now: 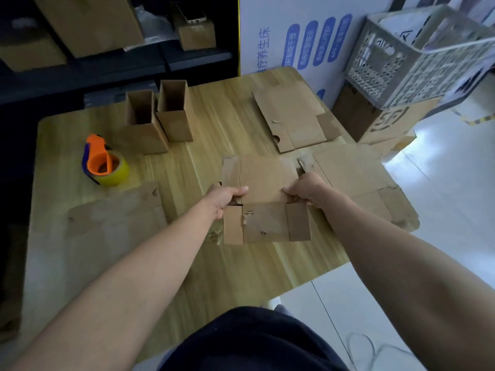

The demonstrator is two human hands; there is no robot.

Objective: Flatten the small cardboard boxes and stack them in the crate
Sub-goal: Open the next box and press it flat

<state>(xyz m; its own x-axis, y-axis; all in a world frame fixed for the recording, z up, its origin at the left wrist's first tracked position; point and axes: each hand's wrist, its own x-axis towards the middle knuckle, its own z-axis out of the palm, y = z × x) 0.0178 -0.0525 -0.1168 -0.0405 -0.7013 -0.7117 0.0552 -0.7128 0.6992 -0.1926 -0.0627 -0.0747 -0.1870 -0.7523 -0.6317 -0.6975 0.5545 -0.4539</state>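
Head: left hand (224,196), right hand (308,189) pinch box (263,180).

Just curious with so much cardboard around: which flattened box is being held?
The flattened box nearest the person: the left hand and right hand grip its sides. The other flat pieces lie untouched.

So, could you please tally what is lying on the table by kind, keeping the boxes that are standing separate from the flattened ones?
Upright open boxes: 2
Flattened boxes: 4, the middle one gripped by the left hand and right hand
Tape dispenser: 1
Total: 7
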